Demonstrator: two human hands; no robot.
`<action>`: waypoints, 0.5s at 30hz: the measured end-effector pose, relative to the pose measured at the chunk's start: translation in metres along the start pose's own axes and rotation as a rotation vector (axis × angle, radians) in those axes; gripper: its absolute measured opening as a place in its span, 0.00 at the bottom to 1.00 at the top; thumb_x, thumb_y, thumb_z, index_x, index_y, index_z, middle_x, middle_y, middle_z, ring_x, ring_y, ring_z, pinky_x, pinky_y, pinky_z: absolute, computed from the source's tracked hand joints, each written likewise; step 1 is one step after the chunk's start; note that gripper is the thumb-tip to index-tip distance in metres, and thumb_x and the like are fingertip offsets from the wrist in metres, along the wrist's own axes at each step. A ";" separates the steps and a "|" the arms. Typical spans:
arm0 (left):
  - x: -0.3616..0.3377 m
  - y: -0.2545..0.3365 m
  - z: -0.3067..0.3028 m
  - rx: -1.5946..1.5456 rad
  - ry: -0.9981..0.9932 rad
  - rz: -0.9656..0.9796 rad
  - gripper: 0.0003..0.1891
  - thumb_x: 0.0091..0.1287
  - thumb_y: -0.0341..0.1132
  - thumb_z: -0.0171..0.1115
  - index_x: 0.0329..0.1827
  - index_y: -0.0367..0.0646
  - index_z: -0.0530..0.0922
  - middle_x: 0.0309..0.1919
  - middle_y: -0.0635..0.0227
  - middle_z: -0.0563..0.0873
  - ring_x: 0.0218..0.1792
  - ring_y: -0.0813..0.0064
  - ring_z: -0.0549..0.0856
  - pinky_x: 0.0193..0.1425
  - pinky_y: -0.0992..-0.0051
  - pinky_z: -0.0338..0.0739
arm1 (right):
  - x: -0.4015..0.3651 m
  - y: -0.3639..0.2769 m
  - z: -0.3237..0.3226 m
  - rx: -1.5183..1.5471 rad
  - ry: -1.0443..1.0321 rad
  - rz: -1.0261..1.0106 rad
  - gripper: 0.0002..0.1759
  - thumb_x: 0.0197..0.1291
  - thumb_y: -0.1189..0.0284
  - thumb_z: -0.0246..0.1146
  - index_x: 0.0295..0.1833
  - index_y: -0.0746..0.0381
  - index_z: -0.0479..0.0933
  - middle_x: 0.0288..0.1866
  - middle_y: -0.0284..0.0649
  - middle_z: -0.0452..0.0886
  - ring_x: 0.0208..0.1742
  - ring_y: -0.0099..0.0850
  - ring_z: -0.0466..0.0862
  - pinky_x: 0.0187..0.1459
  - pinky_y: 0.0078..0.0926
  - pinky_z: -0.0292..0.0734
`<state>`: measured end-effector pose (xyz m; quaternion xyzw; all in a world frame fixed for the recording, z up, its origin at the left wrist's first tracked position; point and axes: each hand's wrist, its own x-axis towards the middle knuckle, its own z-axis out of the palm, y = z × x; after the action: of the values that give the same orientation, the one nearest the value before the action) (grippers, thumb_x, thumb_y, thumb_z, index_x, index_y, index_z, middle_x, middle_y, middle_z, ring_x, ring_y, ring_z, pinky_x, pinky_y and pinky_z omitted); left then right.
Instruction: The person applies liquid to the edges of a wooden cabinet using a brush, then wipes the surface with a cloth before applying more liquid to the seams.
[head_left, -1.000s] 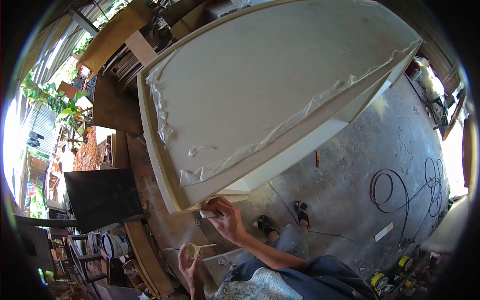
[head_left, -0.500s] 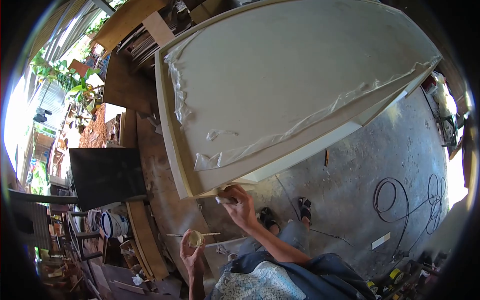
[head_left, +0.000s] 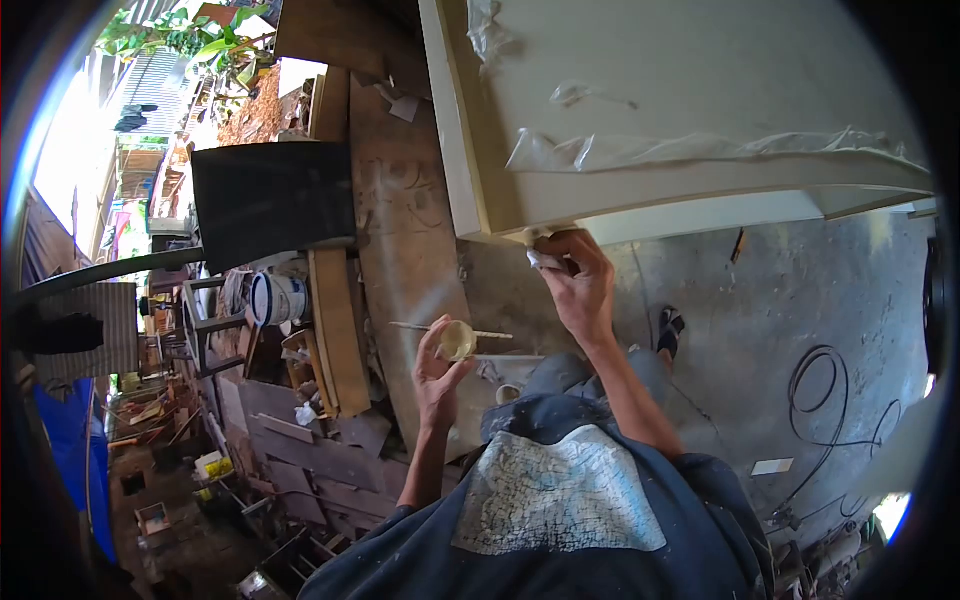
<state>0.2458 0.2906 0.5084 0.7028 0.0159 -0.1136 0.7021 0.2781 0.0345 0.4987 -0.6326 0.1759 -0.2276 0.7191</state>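
Two hands are in view, and each has hold of something. The left hand (head_left: 436, 384) curls thumb and fingers round one small cup (head_left: 458, 341), parted only as far as its width, while one thin stick (head_left: 494, 335) crosses at the cup, an end showing on either side. The right hand (head_left: 588, 290) has its fingers nearly together on one white wad (head_left: 543, 259), at the near left corner of one large pale cabinet (head_left: 740, 80) (the fingers hide whether the wad itself touches the edge).

Three pieces of clear plastic film lie on the cabinet's smooth, raised-edged top: a long strip (head_left: 700, 152) by the near edge, a small scrap (head_left: 572, 95) behind it, and a crumpled length (head_left: 487, 35) by the left side.

The concrete floor (head_left: 800, 280) is grey and scuffed, with one sandalled foot (head_left: 671, 330), one coiled cable (head_left: 793, 385) and one white rectangle (head_left: 772, 466) on it. At the left of the cluttered workshop are one black panel (head_left: 275, 205), one white bucket (head_left: 278, 299) and one blue tarp (head_left: 70, 460); bright daylight and green leaves (head_left: 190, 38) show beyond.
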 end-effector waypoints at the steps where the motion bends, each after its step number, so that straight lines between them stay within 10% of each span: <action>1: 0.002 -0.002 -0.002 -0.007 -0.001 -0.009 0.35 0.61 0.24 0.74 0.74 0.37 0.72 0.74 0.62 0.73 0.69 0.67 0.79 0.73 0.60 0.78 | 0.002 -0.009 0.002 -0.004 -0.005 -0.028 0.10 0.55 0.89 0.70 0.42 0.66 0.85 0.44 0.38 0.84 0.45 0.26 0.86 0.48 0.22 0.81; 15: 0.002 0.008 0.003 0.005 0.000 -0.043 0.34 0.60 0.18 0.71 0.73 0.37 0.73 0.76 0.60 0.71 0.70 0.65 0.77 0.72 0.60 0.81 | -0.006 0.065 -0.025 -0.126 0.108 0.027 0.12 0.58 0.83 0.73 0.47 0.63 0.86 0.41 0.41 0.87 0.40 0.34 0.89 0.42 0.31 0.83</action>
<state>0.2489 0.2869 0.5161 0.7041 0.0306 -0.1285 0.6977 0.2664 0.0236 0.4308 -0.6609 0.2369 -0.2399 0.6705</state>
